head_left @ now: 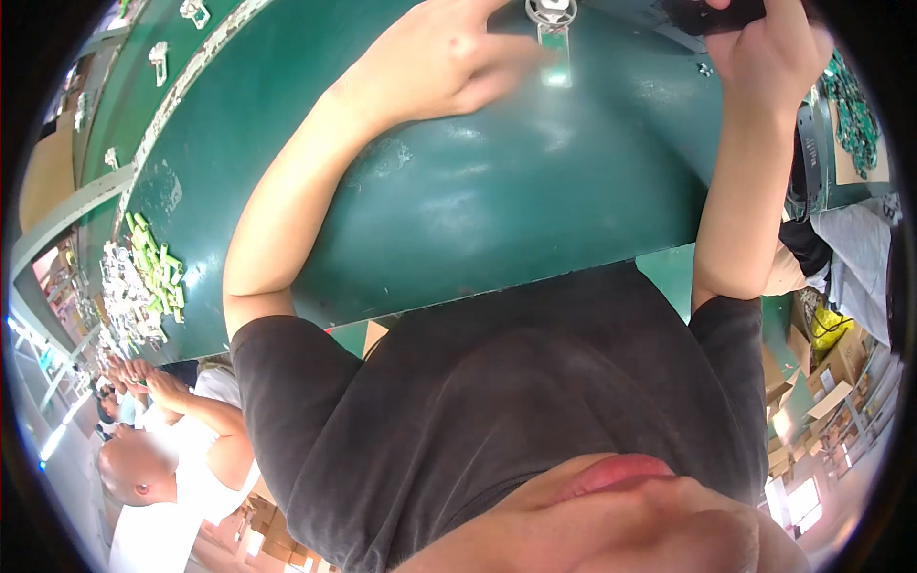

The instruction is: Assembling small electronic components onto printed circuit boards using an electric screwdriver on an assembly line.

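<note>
My left hand (457, 59) is over the green bench at the top middle, its fingers stretched apart and smeared by motion at the tips. Those fingertips are beside a small part with a pale round ring (551, 10) and a narrow green-and-white strip (554, 59), which lies on the bench top; whether they touch it I cannot tell. At the top right, my right hand (772, 53) is bent round a dark object (731, 16), partly cut off by the picture's upper edge. The kind of that object does not show.
Several light-green cylinders (158, 267) lie heaped beside small silvery pieces (122, 296) at the left. A raised rail (177, 91) borders a strip with spaced parts. Green pieces (853, 115) fill a box at the right. Another person (181, 458) works at the lower left.
</note>
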